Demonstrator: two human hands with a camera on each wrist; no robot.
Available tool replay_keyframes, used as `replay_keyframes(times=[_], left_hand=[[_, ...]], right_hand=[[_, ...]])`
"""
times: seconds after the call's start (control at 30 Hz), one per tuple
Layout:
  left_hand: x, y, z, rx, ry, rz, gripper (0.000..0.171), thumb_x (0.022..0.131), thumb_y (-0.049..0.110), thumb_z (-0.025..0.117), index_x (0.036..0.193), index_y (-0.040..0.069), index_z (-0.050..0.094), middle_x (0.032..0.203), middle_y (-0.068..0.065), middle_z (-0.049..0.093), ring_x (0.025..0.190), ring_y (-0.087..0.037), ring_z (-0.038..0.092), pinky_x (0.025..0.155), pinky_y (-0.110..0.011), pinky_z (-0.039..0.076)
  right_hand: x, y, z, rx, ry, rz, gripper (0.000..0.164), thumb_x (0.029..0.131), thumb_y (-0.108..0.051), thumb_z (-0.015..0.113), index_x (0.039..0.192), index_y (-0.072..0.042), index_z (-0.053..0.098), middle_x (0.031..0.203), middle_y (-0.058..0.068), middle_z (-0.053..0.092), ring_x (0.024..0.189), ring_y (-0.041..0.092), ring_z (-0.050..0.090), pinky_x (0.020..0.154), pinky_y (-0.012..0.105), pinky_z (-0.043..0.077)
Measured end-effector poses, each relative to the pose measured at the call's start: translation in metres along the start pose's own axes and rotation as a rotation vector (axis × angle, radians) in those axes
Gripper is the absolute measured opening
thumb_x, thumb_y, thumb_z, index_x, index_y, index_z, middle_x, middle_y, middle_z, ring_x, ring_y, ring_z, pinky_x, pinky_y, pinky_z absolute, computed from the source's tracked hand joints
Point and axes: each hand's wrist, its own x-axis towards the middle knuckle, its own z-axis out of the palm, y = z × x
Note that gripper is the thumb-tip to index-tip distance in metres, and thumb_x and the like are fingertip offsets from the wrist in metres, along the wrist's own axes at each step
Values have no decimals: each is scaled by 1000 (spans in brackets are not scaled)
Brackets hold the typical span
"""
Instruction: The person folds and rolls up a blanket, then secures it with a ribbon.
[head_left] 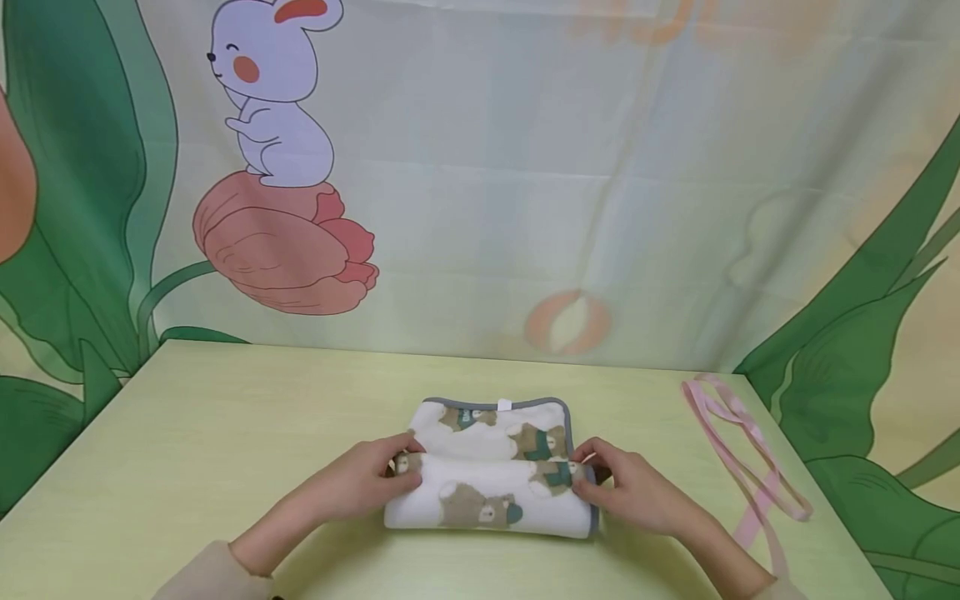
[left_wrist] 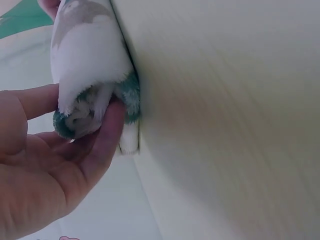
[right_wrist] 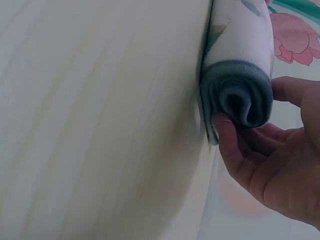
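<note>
A white towel (head_left: 480,500) with brown bears and a grey-blue edging lies partly rolled on the table, its near part a thick roll and its far part still flat. My left hand (head_left: 367,479) grips the roll's left end, thumb on one side and fingers curled around the other. At the opposite end my right hand (head_left: 633,487) holds the roll the same way. Spiral layers of the towel (right_wrist: 237,97) show at that end in the right wrist view. In the left wrist view the fuzzy end of the towel (left_wrist: 92,100) sits between thumb and fingers.
A pink ribbon (head_left: 750,462) lies in loose loops on the right side of the pale yellow table (head_left: 262,417). Behind the table hangs a printed backdrop (head_left: 465,208) with a white rabbit, a flower and green leaves.
</note>
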Motion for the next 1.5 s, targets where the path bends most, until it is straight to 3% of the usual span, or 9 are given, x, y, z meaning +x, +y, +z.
replay_keyframes(times=[0.17,0.37,0.5,0.63,0.77,0.9,1.03,1.2,1.5], left_hand=[[3,-2,-1,44,-22,29,29,100,21,68,120,1,66,111,-11,65,89,-19,57,76,-38,50],[6,-1,-3,128,-28,81,37,99,16,64,129,-4,62,144,-26,49,134,-45,44,109,-59,37],[13,0,-4,134,-46,50,48,94,12,59,139,-5,55,160,-30,28,147,-49,25,114,-63,26],[28,0,-6,111,-43,31,62,90,10,56,148,-5,45,161,-32,22,148,-49,21,115,-63,24],[45,-4,-10,54,-3,9,55,100,11,52,149,-10,40,155,-32,33,143,-45,34,115,-59,28],[61,-14,-14,59,17,10,43,107,8,45,146,-12,42,149,-30,45,137,-42,43,113,-57,33],[74,-27,-18,80,6,45,40,104,1,48,143,-8,48,144,-26,52,132,-45,49,109,-56,40],[85,-39,-22,90,20,100,33,99,-3,57,131,-1,60,121,-17,64,109,-33,61,93,-47,50],[94,-39,-27,143,160,173,19,93,-7,66,109,3,67,94,-6,62,81,-21,54,74,-37,46]], right_hand=[[2,1,0,5,-11,15,31,102,-32,65,122,-9,60,101,-1,68,94,19,61,74,31,49],[3,-4,1,-5,12,-67,28,102,-26,66,120,-5,61,103,0,65,95,19,59,74,30,50],[4,-10,5,-91,97,-127,20,99,-16,70,115,-7,62,107,-1,61,99,22,58,79,35,52],[5,-18,12,-248,222,-184,22,88,-1,79,97,-15,64,103,-5,58,99,20,56,84,39,51],[7,-29,20,-360,241,-296,34,81,13,76,80,-18,63,92,-8,57,89,15,53,76,31,51],[8,-34,25,-445,160,-365,28,83,11,69,83,-16,64,89,-8,55,84,11,53,73,28,51],[6,-35,27,-498,97,-343,16,90,-7,75,97,-15,63,96,-8,55,90,11,52,79,32,51],[6,-34,28,-516,25,-315,45,81,-26,89,113,-13,60,108,-5,57,98,12,53,88,35,50],[8,-33,26,-516,-50,-263,54,73,-16,93,115,-15,59,110,-7,56,99,12,53,89,36,50]])
